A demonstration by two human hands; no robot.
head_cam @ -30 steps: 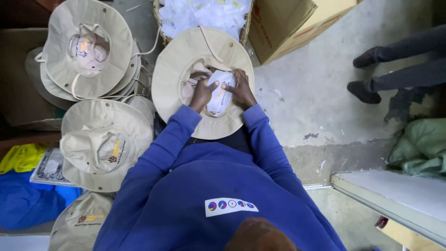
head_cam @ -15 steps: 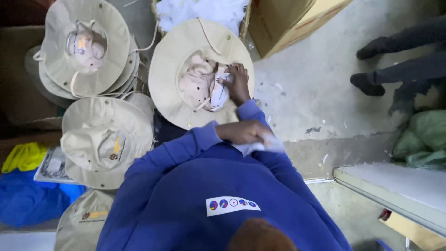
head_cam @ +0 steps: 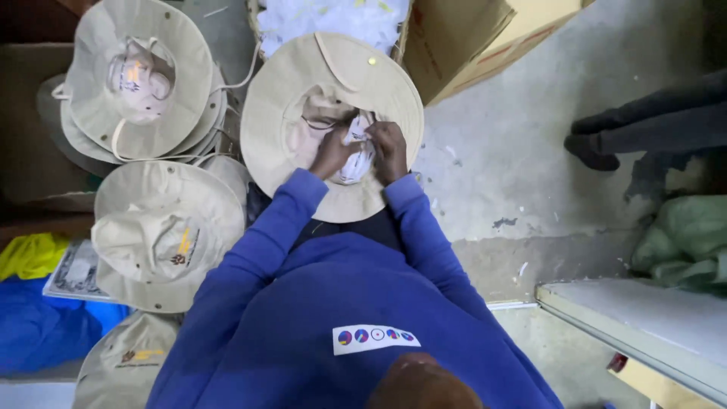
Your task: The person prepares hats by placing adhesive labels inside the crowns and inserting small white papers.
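One head-worn camera looks steeply down, close over the blue-sleeved arms (no second view).

We see a matt beige cloth hat [head_cam: 333, 125], crinkled white paper [head_cam: 356, 151] inside its crown, a brown cardboard box [head_cam: 462, 38] and rough grey concrete floor [head_cam: 515, 174].

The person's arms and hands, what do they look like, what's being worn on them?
Both arms are covered by long, bright blue sleeves of a sweatshirt-like top, loose and creased, ending in ribbed cuffs at the wrists. The left hand and right hand are bare: no gloves, and no rings or watch visible.
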